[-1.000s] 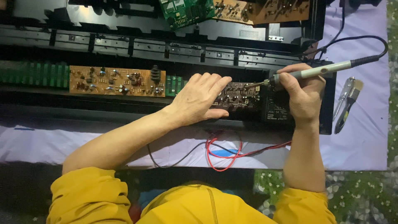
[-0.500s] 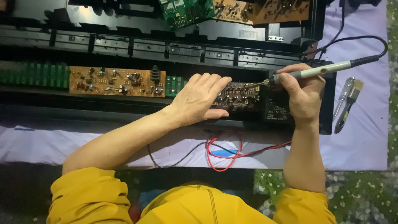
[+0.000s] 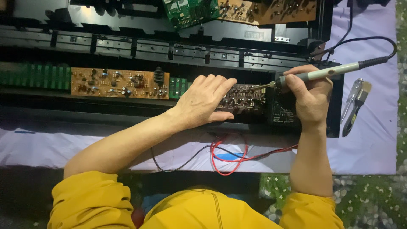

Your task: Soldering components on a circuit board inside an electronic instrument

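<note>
nothing is seen to have moved since the earlier frames. the soldering iron (image 3: 322, 74) is clamped in the right hand (image 3: 311, 97), its long axis lying nearly level, tip pointing left onto the dark circuit board (image 3: 246, 99). the left hand (image 3: 203, 101) is laid flat, fingers spread, on that board's left end.

yellow top with short sleeves bunched above both elbows, a stitched seam down the middle.
</note>
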